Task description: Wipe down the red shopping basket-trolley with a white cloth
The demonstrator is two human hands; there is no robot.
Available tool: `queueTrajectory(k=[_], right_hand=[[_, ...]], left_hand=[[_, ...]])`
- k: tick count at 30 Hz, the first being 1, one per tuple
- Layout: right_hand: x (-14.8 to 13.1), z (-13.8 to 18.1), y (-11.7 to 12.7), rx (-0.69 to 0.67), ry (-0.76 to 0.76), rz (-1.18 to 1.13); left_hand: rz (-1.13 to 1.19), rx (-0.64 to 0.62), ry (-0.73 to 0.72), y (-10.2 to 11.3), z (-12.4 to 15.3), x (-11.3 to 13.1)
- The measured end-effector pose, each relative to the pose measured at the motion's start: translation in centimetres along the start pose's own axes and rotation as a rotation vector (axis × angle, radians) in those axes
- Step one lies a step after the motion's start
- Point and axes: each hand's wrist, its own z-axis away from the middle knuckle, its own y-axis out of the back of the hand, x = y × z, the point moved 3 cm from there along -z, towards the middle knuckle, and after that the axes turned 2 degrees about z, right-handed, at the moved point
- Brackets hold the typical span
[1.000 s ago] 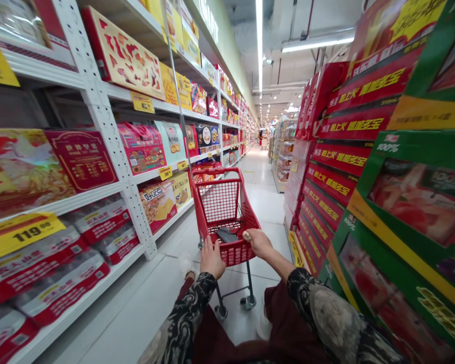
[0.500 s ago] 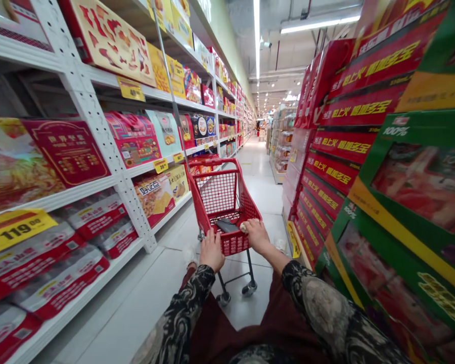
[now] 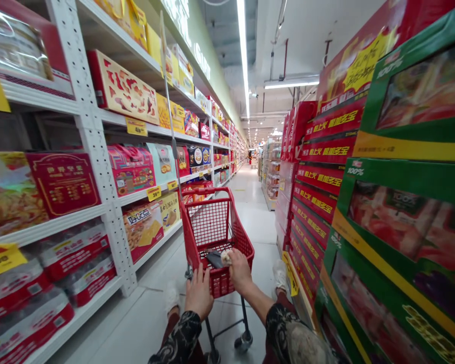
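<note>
Left hand (image 3: 199, 293) closed on near rim of red cart (image 3: 216, 237); right hand (image 3: 239, 270) beside it, rim gripped (pale wad pinched in fingers).

The near rim of the small red plastic mesh shopping cart (image 3: 216, 237) is hidden under the left hand (image 3: 199, 294) and right hand (image 3: 240, 270). A crumpled pale scrap (image 3: 226, 257) at the right fingertips is too small to identify. The dark flat item (image 3: 214, 259) in the cart is partly covered. Both patterned sleeves are cut off by the bottom edge.
</note>
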Motion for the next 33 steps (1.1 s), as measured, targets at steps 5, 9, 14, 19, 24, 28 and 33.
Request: queueTrajectory(k=[5,9,14,19,24,28,33], right_hand=[[-0.5,0.5,0.5,-0.155,0.117,0.085],[-0.1,0.9,0.8,-0.207,0.180,0.146],[2.5,-0.4,2.9,-0.234,0.066,0.291],[3.3,-1.3,3.8,-0.308,0.061,0.321],[1.9,0.4,3.0,-0.273,0.055,0.315],[0.8,2.1,2.9,-0.243,0.047,0.320],[1.0,3.4,3.1,-0.167,0.033,0.314]], left_hand=[[-0.051,-0.017,0.006,1.0,0.3,0.4],[-0.084,-0.026,0.014,1.8,0.4,0.7],[-0.087,-0.010,-0.011,2.0,0.0,1.2],[-0.108,-0.018,-0.015,1.8,0.6,1.2],[-0.076,-0.032,-0.066,1.3,1.2,-0.6],[-0.035,-0.016,-0.055,1.1,1.2,-1.7],[0.004,-0.018,-0.049,1.0,1.1,-1.4]])
